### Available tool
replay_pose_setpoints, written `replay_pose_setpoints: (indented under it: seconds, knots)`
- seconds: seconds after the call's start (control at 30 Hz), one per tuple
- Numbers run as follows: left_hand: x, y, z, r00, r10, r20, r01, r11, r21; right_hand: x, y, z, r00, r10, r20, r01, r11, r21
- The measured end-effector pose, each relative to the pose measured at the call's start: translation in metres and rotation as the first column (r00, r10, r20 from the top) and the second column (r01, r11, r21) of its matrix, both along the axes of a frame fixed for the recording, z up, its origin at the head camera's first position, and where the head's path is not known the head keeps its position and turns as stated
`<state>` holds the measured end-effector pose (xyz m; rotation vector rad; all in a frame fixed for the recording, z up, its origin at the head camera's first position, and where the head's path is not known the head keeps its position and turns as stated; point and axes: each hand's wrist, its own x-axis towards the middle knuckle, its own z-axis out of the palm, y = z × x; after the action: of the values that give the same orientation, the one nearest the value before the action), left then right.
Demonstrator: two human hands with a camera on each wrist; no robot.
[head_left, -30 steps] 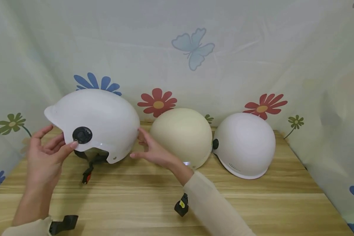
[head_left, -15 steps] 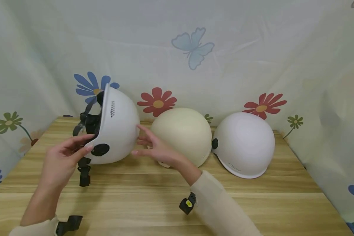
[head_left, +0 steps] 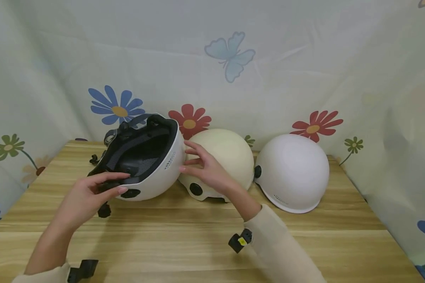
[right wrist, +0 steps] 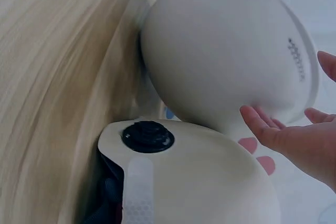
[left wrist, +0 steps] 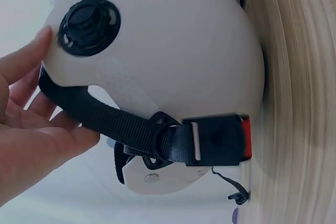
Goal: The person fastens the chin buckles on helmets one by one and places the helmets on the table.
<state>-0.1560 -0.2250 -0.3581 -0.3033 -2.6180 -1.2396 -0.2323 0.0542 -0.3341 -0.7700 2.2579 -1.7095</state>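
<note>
While the left hand (head_left: 83, 196) pinches its rim, the white helmet (head_left: 148, 157) tilts near the left part of the table's (head_left: 184, 243) back edge, its dark hollow facing up and left in the head view. The right hand (head_left: 209, 169) has its fingers loosely spread, grips nothing, and holds its fingertips at the shell's right side. A cream helmet (head_left: 230, 157) stands near the middle of the back edge; a second white helmet (head_left: 294, 173) sits towards the back right corner.

In the left wrist view, the thumb lies on the shell beside a round black knob (left wrist: 89, 27); a strap (left wrist: 113, 119) with a red-ended buckle (left wrist: 218, 140) crosses below.

In the right wrist view, the right fingers are slightly bent, one tip at the shell; whether it presses cannot be told.
</note>
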Motion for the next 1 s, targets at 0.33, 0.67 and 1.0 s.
replay_pose_setpoints:
  seconds: [0.33, 0.67, 1.0]
  knots:
    - [0.003, 0.003, 0.004, 0.995, -0.080, 0.059, 0.085, 0.993, -0.083, 0.011, 0.004, 0.008, 0.998, 0.007, -0.063, -0.004, 0.998, 0.059]
    - [0.004, 0.008, 0.006, 0.977, -0.180, 0.111, 0.187, 0.981, -0.055, 0.014, 0.007, -0.003, 0.998, 0.002, -0.059, 0.002, 0.998, 0.060]
    - [0.005, 0.019, 0.007, 0.960, -0.264, 0.095, 0.265, 0.964, 0.001, 0.016, 0.008, -0.011, 0.999, 0.008, -0.053, -0.007, 1.000, 0.024]
